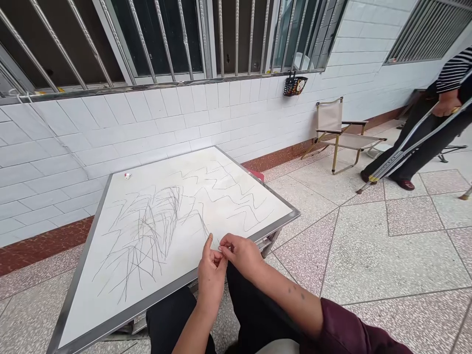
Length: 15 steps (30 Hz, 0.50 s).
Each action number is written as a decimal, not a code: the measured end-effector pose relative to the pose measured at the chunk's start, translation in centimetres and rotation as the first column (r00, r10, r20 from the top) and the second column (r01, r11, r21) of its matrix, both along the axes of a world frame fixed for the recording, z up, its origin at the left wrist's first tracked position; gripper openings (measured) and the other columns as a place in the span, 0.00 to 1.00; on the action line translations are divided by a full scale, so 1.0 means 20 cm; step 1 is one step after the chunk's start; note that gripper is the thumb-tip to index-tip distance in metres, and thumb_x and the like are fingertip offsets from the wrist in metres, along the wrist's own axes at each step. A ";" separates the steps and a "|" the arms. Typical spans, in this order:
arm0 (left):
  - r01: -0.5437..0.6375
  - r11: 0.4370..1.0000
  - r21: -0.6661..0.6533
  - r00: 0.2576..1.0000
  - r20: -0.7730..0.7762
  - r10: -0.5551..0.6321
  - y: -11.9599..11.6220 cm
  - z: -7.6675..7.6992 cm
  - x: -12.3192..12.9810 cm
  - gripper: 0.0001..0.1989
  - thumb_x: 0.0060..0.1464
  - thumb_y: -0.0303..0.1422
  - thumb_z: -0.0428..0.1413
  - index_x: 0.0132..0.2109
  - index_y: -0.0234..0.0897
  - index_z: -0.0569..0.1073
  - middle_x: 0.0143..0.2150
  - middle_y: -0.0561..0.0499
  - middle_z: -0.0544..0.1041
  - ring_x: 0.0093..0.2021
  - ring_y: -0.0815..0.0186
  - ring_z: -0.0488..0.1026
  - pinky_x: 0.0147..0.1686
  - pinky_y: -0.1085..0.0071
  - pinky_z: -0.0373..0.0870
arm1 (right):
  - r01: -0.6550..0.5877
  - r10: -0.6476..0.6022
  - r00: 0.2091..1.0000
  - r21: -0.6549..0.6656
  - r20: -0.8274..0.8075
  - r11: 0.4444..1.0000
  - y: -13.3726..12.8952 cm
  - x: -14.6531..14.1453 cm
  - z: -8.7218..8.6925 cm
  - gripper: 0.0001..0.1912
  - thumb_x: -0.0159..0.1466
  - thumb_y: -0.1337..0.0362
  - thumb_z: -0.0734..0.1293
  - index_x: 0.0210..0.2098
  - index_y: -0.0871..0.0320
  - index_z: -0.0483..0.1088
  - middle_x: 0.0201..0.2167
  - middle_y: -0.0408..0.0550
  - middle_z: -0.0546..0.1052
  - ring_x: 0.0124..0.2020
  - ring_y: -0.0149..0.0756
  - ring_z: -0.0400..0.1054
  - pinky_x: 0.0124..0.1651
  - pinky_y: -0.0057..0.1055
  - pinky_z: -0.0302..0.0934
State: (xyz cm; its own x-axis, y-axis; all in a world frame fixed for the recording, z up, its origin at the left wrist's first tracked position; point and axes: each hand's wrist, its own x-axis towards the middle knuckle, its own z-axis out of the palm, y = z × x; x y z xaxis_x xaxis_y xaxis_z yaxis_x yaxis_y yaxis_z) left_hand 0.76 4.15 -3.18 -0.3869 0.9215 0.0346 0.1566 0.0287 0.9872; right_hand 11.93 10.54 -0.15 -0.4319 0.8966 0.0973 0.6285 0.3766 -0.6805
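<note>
My left hand [212, 273] is over the near edge of a white-topped table [84, 314], index finger raised and the other fingers curled toward the thumb. Against its fingertips, my right hand [239, 253] makes a pinch. Whatever lies between the fingers is too thin or hidden to make out. Many thin dark strands [173, 209] are spread on the tabletop; their material is unclear. On the left they cross in a dense tangle, while bent, zigzag strands [236, 199] lie apart on the right. One strand ends close to my fingertips.
A small white-and-red item [127, 176] sits at the table's far left corner. The tiled wall [147, 132] with barred windows stands behind. A folding chair [332, 120] is to the right, near a person holding a crutch [398, 152]. A small basket [295, 85] hangs below the window.
</note>
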 end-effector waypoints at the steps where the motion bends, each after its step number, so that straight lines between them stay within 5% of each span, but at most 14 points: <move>1: 0.003 1.000 0.004 1.000 0.018 -0.004 0.02 0.00 0.00 0.39 0.55 0.42 0.58 0.69 0.37 0.53 0.30 0.54 0.74 0.32 0.64 0.73 0.40 0.65 0.69 | 0.014 -0.014 1.000 0.004 0.026 1.000 0.03 -0.01 0.01 0.05 0.65 0.60 0.65 0.37 0.50 0.73 0.34 0.37 0.80 0.33 0.31 0.72 0.32 0.26 0.54; 9: -0.071 0.996 -0.062 0.997 0.008 0.071 -0.02 0.00 -0.15 0.29 0.54 0.43 0.56 0.60 0.36 0.67 0.36 0.48 0.77 0.38 0.61 0.75 0.36 0.65 0.72 | 0.097 -0.106 0.943 0.047 0.316 0.994 0.37 -0.11 -0.05 0.07 0.67 0.62 0.62 0.40 0.53 0.72 0.37 0.46 0.79 0.37 0.37 0.72 0.33 0.29 0.54; 15: -0.195 0.978 -0.068 0.980 0.026 0.197 -0.09 -0.11 -0.32 0.27 0.51 0.47 0.57 0.53 0.35 0.73 0.34 0.48 0.78 0.33 0.63 0.73 0.32 0.67 0.72 | 0.076 -0.088 0.898 0.045 0.430 0.996 0.46 -0.18 -0.13 0.06 0.68 0.66 0.60 0.39 0.56 0.69 0.35 0.50 0.78 0.36 0.39 0.71 0.31 0.30 0.53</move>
State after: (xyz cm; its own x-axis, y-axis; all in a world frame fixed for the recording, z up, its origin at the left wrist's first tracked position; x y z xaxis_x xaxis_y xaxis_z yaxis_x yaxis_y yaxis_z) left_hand -5.62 2.31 -5.47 -0.5601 0.8275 -0.0388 0.1092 0.1201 0.9867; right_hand 8.41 19.71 -2.70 -0.3618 0.9305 -0.0575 0.8877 0.3250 -0.3263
